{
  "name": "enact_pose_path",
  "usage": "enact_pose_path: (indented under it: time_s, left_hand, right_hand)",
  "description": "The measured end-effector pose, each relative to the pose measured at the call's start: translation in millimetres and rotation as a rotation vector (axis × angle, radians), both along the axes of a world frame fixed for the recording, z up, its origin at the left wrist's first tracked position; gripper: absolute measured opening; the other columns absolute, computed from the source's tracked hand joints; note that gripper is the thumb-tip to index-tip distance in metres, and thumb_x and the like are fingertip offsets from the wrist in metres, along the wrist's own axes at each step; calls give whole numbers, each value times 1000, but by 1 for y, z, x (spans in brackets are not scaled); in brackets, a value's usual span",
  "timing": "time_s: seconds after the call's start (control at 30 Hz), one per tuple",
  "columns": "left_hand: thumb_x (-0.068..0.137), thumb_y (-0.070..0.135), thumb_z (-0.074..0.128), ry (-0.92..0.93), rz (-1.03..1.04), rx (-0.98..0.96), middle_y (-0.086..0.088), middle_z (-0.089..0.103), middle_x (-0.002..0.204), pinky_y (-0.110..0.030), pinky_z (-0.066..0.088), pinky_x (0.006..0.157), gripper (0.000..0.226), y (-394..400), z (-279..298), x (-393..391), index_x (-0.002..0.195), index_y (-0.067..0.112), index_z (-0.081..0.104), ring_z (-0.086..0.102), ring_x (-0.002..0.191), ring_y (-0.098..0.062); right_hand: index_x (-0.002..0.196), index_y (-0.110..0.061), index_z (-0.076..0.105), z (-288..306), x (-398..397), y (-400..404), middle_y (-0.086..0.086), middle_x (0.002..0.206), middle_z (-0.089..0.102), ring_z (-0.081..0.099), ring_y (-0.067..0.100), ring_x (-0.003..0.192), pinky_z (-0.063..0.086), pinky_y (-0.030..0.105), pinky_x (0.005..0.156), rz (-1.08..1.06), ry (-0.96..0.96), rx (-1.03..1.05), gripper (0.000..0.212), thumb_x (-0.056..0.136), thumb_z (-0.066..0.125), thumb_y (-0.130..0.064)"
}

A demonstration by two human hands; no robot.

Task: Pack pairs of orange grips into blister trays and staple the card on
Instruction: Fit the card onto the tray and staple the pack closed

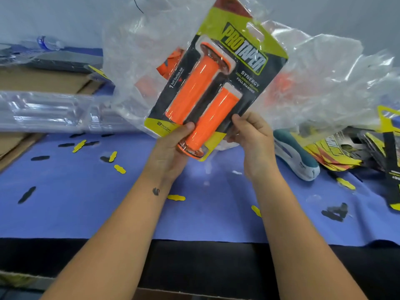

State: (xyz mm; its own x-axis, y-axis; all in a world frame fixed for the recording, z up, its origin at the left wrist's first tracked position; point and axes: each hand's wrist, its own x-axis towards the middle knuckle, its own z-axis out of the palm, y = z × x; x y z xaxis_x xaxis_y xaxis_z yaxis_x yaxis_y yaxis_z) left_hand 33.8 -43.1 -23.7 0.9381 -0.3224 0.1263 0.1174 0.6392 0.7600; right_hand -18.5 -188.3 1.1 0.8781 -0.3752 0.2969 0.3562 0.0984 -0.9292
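We see both hands clamp pack bottom: left hand, right hand. Card reads PROTAPER, SYNERGY, FULL DIAMOND. Two orange grips above thumbs. Top corner cut off; smaller print illegible.

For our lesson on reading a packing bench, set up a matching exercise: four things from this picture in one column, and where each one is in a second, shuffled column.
Column 1
1. blister pack
2. stapler
3. stack of clear trays
4. stack of printed cards

Column 2
A. at the far right of the blue mat
B. held up by the left hand and the right hand
C. lying on the mat just right of the right hand
D. at the left, behind the mat

Pairs: 1-B, 2-C, 3-D, 4-A
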Motion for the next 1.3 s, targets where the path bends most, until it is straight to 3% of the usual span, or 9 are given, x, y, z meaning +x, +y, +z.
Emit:
enact_pose_path:
  time_s: [0.13,0.23,0.43,0.63,0.8,0.9,1.0,1.1,1.3]
  left_hand:
    - [78,16,58,39,-22,-16,4,69,70,-27,51,52,20,3,-1,2,66,18,73,65,64,-12]
    - [79,16,57,56,-51,-94,4,69,72,-25,51,53,22,6,2,1,64,20,73,66,64,-12]
    - [85,8,61,229,83,118,0,64,62,-26,50,51,10,-3,-1,4,76,13,61,61,54,-13]
    - [85,7,67,313,253,185,-4,64,72,-33,53,59,7,-9,-6,9,83,11,63,63,61,-19]
    - [84,9,69,340,298,172,-6,66,75,-32,55,54,6,-5,-6,12,86,10,64,64,60,-21]
    - [85,10,69,362,286,178,-6,66,71,-29,55,49,6,-3,-5,14,83,12,63,65,55,-20]
    - [84,12,70,365,281,195,-6,66,73,-29,55,50,7,-2,-7,15,85,12,63,66,58,-20]
    - [84,12,71,365,279,206,-7,67,77,-30,56,52,8,-2,-9,16,88,12,64,67,61,-21]
    - [82,9,70,406,267,196,-8,65,78,-34,55,56,9,-5,-8,25,86,10,63,65,63,-25]
  right_hand:
    - [94,-11,57,-3,-1,3,-4,90,57,51,10,86,40,16,79,-111,-80,-185,13,89,49,-21]
    - [144,-21,40,-5,3,-11,-13,144,42,37,0,134,31,17,109,-178,-43,-148,52,92,41,-28]
    - [154,-27,26,-18,11,-26,-15,159,25,23,-1,144,19,27,120,-135,155,-283,56,101,37,-12]
    - [109,-14,71,-18,2,-23,6,116,66,56,27,110,42,37,94,-615,237,-688,30,88,50,-8]
    - [113,-1,57,-3,-6,-42,20,121,50,45,38,113,33,42,89,-945,573,-1055,34,81,54,-13]
    - [122,2,51,8,-10,-64,23,125,50,49,42,117,41,47,90,-843,775,-1006,43,85,55,-20]
    - [87,-18,52,15,-20,-73,14,99,57,58,39,101,43,38,75,-612,909,-1035,8,87,59,-22]
    - [75,-17,44,20,-25,-73,9,82,60,59,29,78,42,32,66,-402,1005,-1137,21,81,64,-19]
    - [50,-16,55,31,-20,-46,-6,45,42,38,13,43,29,19,43,136,757,-893,27,59,75,-31]
